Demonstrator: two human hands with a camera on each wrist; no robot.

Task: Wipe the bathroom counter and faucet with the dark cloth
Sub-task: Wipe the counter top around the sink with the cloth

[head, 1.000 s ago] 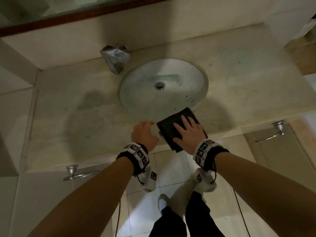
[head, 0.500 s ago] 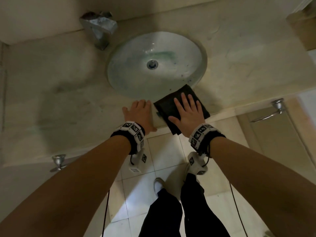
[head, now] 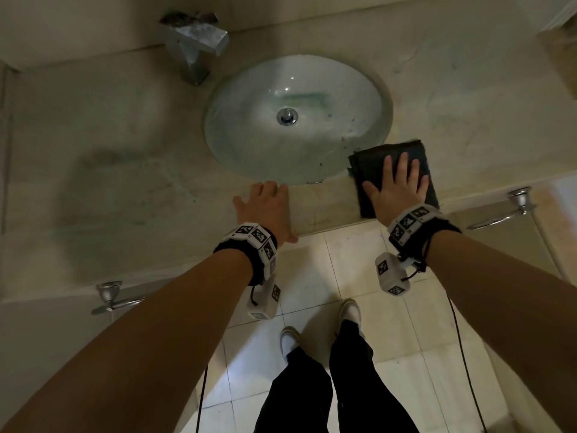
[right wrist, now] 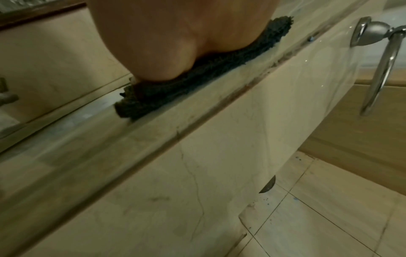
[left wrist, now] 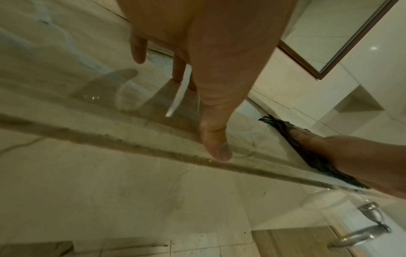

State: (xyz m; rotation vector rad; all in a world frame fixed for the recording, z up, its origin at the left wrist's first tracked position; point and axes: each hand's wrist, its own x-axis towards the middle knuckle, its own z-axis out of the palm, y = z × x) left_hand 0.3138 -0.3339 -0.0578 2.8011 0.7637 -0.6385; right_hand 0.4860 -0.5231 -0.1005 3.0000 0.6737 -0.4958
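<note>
The dark cloth (head: pixel 390 179) is laid flat, folded, on the front edge of the table (head: pixel 125 189), just right of the sink basin (head: pixel 296 120). It is pressed down by the right hand (head: pixel 396 185), whose fingers are spread straight. The left hand (head: pixel 268 210) is rested on the table edge in front of the basin, fingers relaxed, nothing held. The faucet (head: pixel 195 45) is seen at the back left of the basin.
</note>
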